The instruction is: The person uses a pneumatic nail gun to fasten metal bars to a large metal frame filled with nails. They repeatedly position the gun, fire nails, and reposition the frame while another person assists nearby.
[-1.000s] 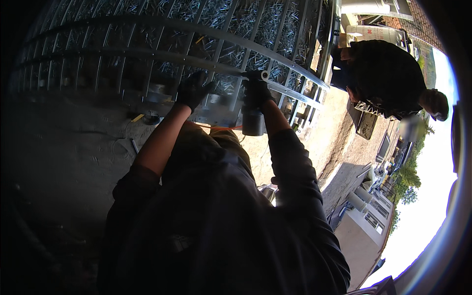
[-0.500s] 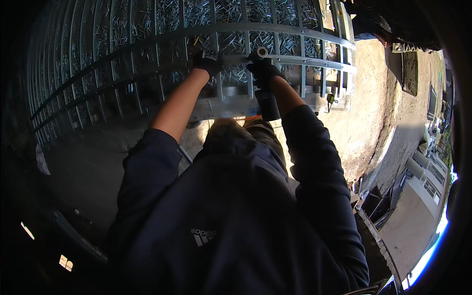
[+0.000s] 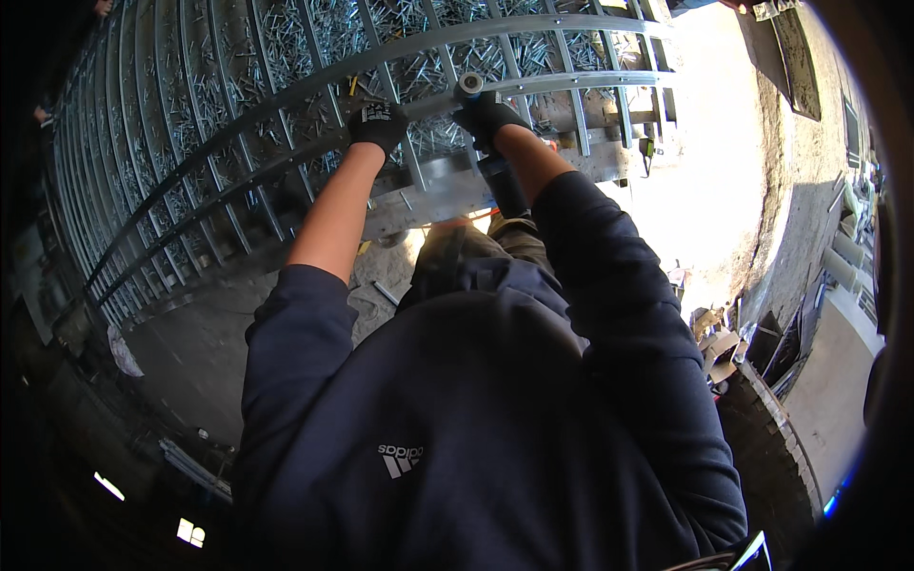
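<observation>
A metal frame of thin slats and two long curved rails lies across the workbench, with the nearer rail (image 3: 543, 86) under my hands. My left hand (image 3: 378, 126), in a dark work glove, is closed around this rail. In my gloved right hand (image 3: 490, 116) is a dark rivet gun (image 3: 505, 186); its round end (image 3: 469, 86) points up over the rail and its thick cylinder hangs down below my hand. The tool's nose is hidden from view. Many small metal pins (image 3: 428, 71) lie scattered beneath the slats.
The bench edge (image 3: 386, 224) runs just in front of my legs. A small green and black object (image 3: 647, 152) sits at the bench's right end. Sunlit ground (image 3: 705, 190) stretches to the right, with a cardboard box (image 3: 721, 350) and pale cylinders (image 3: 845, 249) farther off.
The view has turned, and the frame now slants more across it. Both hands appear slightly farther left, still at the nearer rail, with the rivet gun still in my right hand.
</observation>
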`<state>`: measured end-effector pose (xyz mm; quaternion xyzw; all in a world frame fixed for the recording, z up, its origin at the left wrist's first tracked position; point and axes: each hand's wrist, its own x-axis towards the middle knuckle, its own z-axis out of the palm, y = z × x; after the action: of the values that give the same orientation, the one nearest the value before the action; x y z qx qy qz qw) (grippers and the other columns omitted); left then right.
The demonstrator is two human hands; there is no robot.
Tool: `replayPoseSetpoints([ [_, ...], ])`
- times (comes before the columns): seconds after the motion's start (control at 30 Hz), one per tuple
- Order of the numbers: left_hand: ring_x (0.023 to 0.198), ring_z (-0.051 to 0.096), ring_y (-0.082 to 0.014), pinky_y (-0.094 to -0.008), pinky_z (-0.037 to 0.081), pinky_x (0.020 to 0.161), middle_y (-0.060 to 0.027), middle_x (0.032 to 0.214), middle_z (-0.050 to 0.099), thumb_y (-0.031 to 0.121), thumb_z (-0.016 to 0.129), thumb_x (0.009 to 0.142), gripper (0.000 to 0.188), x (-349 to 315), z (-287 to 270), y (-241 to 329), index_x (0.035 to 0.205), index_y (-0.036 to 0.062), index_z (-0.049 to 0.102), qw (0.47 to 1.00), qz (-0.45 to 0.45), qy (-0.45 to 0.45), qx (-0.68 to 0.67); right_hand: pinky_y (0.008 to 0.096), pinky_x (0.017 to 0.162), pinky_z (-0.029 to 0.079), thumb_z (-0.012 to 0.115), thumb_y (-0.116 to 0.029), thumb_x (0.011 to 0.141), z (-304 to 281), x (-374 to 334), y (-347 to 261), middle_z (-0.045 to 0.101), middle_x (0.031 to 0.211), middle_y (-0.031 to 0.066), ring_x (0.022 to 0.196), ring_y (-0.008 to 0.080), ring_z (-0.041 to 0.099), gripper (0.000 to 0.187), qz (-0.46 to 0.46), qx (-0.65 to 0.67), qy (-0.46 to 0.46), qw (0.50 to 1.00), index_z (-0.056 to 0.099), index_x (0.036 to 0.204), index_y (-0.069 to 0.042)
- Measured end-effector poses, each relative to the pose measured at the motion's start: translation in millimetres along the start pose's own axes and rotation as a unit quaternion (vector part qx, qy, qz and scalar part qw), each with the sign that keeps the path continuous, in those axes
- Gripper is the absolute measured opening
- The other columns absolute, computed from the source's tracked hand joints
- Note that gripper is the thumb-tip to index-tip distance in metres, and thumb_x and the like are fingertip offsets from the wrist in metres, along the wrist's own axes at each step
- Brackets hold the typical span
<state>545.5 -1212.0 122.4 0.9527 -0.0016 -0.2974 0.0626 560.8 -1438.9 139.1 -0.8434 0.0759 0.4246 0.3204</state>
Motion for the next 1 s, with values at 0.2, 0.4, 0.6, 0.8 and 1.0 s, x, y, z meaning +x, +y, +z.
replayPoseSetpoints([
  [0.2,0.108,0.072,-0.0323,-0.0501,0.054,0.095,-0.0149,0.122,0.073,0.077,0.056,0.089,0.081,-19,27,-6,0.135,0.0114,0.064,0.987,-0.060,0.029,-0.147,0.0424,0.071,0.058,0.067,-0.044,0.089,0,1,-1,0.073,0.091,0.0204,0.076,0.0305,0.074,0.063,0.021,0.021,-0.011,1.000,0.050,0.136,-0.005],
  [0.4,0.121,0.060,-0.0153,-0.0337,0.050,0.097,-0.0033,0.128,0.066,0.047,0.076,0.092,0.066,-106,69,70,0.144,0.0136,0.053,0.682,-0.005,-0.192,-0.705,0.0411,0.061,0.057,0.067,-0.040,0.093,1,-6,-2,0.069,0.081,0.0165,0.065,0.0262,0.069,0.055,-0.014,-0.046,0.004,0.999,0.050,0.134,-0.009],
  [0.6,0.113,0.063,-0.0110,-0.0317,0.051,0.093,-0.0017,0.123,0.068,0.029,0.074,0.097,0.045,-138,59,155,0.134,0.0070,0.061,0.434,0.074,-0.094,-0.893,0.0383,0.052,0.056,0.072,-0.030,0.092,-2,-2,-11,0.064,0.079,0.0112,0.063,0.0219,0.067,0.039,0.058,0.102,-0.003,0.993,0.059,0.126,-0.015],
  [0.8,0.094,0.067,-0.0144,-0.0307,0.052,0.083,-0.0064,0.105,0.072,0.009,0.078,0.085,0.039,-128,57,172,0.121,-0.0001,0.066,0.475,0.031,0.091,-0.875,0.0385,0.072,0.058,0.075,-0.022,0.085,5,21,3,0.065,0.096,0.0131,0.081,0.0213,0.069,0.050,0.036,0.042,0.012,0.998,0.060,0.133,-0.023],
  [1.0,0.089,0.067,-0.0193,-0.0334,0.054,0.078,-0.0079,0.097,0.069,0.012,0.073,0.088,0.025,-136,56,168,0.109,0.0014,0.065,0.492,0.007,0.083,-0.867,0.0385,0.070,0.058,0.071,-0.022,0.084,11,26,8,0.067,0.092,0.0125,0.077,0.0210,0.070,0.050,0.115,0.086,0.026,0.989,0.062,0.132,-0.025],
])
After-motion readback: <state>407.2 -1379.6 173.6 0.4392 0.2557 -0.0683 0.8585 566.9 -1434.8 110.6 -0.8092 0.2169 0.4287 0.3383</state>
